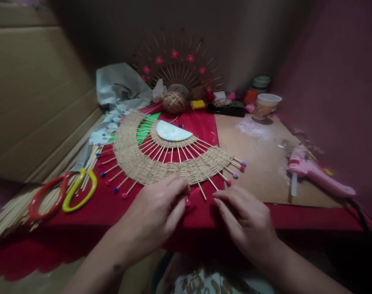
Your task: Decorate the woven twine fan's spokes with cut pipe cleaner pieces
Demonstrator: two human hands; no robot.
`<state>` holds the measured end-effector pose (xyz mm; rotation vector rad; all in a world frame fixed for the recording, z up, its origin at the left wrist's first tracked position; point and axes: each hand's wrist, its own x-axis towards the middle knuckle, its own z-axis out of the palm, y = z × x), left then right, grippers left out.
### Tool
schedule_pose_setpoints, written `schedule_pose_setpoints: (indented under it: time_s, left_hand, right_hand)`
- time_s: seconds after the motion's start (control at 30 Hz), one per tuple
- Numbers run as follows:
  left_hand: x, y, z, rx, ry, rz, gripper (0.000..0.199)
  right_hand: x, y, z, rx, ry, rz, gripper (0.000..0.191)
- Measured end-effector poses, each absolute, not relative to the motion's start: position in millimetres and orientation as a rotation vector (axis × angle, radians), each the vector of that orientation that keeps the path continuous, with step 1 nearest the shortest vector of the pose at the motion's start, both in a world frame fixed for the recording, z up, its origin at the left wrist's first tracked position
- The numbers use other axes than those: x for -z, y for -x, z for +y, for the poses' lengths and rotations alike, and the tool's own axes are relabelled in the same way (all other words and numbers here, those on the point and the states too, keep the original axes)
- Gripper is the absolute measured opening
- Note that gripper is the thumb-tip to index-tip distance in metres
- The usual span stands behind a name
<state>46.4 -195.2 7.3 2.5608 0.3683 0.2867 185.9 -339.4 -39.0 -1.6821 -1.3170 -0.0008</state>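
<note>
A woven twine fan (143, 169) with wooden sticks lies on the red cloth (201, 122), its arc curving toward me. Pink and blue balls tip many of its sticks, and a light blue half-circle (173, 131) covers its centre. My left hand (166, 200) is closed at the lower edge of the fan, beside a stick with a pink tip; what its fingers pinch is hidden. To the right, my right hand (245, 212) has thumb and forefinger pressed together at the end of a bare stick (213, 184).
Scissors (78, 190) with red and yellow handles lie over loose sticks (14, 208) at left. Cardboard (250, 163), a pink glue gun (319, 173) and a paper cup (266, 107) are at right. Behind are a twine ball (174, 102) and a flowered fan (174, 61).
</note>
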Motion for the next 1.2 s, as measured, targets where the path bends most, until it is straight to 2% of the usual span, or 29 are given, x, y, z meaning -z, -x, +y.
schedule_pose_setpoints:
  time_s: [0.1, 0.37, 0.67, 1.0, 1.2]
  left_hand:
    - [-1.4, -50.7, -193.5, -0.225, -2.660, 0.393, 0.012]
    - [0.0, -58.1, -195.8, -0.183, -2.837, 0.344, 0.017]
    - [0.7, -64.1, -200.4, -0.089, -2.965, 0.291, 0.018]
    - [15.9, -65.4, -206.6, -0.285, -2.939, 0.244, 0.018]
    - [19.8, -65.5, -208.1, -0.364, -2.998, 0.229, 0.019]
  right_hand:
    - [43.2, -181.2, -335.5, 0.223, 1.830, -1.477, 0.015]
    - [49.1, -169.2, -324.4, 0.466, 2.010, -1.495, 0.019]
    - [51.3, -167.3, -324.3, 0.414, 1.933, -1.418, 0.016]
    - [53.0, -169.3, -323.3, 0.461, 1.962, -1.479, 0.019]
    - [51.2, -170.5, -324.3, 0.349, 1.975, -1.477, 0.020]
